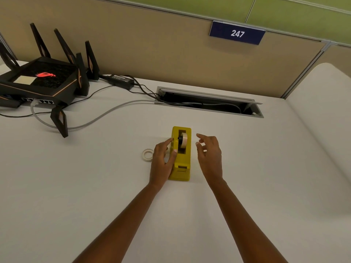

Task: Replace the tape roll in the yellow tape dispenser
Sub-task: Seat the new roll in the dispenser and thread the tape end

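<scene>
Bracing looks the step in hand — left hand [163,158] presses straight-fingered against the boxy yellow plastic tape dispenser [181,173] on the white tabletop [85,186]; right hand [209,154] hovers loose-fingered, empty, beside it. Next, lift out the seated pale tape roll [183,140] — a spare white roll [143,155] lies left.

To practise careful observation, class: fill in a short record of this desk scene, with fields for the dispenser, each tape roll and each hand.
dispenser: yellow tape dispenser stands on the white desk
loaded roll: tape roll sits in the dispenser's slot
loose roll: second roll lies flat on the desk, left of the dispenser
left hand: left hand rests against the dispenser's left side, thumb on its top edge
right hand: right hand hovers right of the dispenser, touching nothing, fingers loosely curled
background: black router at far left
</scene>
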`<action>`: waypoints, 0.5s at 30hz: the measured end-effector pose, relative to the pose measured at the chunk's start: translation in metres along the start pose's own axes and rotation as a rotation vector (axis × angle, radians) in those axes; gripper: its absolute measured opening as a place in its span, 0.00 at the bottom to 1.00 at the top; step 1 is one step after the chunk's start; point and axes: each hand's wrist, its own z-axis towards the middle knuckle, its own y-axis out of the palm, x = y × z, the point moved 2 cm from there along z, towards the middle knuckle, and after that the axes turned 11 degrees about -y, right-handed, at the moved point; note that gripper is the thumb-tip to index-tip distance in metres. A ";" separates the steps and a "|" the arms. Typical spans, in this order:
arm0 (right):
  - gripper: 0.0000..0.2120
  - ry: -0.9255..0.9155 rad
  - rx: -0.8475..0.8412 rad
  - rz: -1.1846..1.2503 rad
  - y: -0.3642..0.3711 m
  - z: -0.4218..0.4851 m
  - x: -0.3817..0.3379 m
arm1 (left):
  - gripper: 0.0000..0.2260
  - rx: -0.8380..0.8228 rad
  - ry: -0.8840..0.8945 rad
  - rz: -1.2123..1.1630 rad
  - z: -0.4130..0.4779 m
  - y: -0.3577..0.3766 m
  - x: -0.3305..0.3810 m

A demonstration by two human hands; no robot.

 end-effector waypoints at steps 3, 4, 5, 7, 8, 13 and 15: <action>0.16 -0.100 -0.159 -0.134 0.000 0.008 -0.004 | 0.20 -0.047 0.069 0.150 0.012 -0.001 0.010; 0.17 -0.132 -0.214 -0.189 0.001 0.012 -0.006 | 0.22 -0.081 0.095 0.214 0.017 -0.002 0.013; 0.18 -0.162 -0.262 -0.243 0.002 0.015 -0.007 | 0.23 -0.123 0.129 0.283 0.022 -0.002 0.016; 0.19 -0.211 -0.337 -0.338 0.003 0.020 -0.011 | 0.26 -0.219 0.180 0.392 0.030 -0.001 0.020; 0.20 -0.227 -0.365 -0.372 0.003 0.023 -0.011 | 0.27 -0.266 0.177 0.416 0.033 -0.001 0.022; 0.20 -0.262 -0.423 -0.414 0.004 0.030 -0.013 | 0.27 -0.382 0.163 0.430 0.041 0.000 0.025; 0.18 -0.256 -0.421 -0.394 0.006 0.030 -0.015 | 0.27 -0.380 0.167 0.407 0.041 0.000 0.024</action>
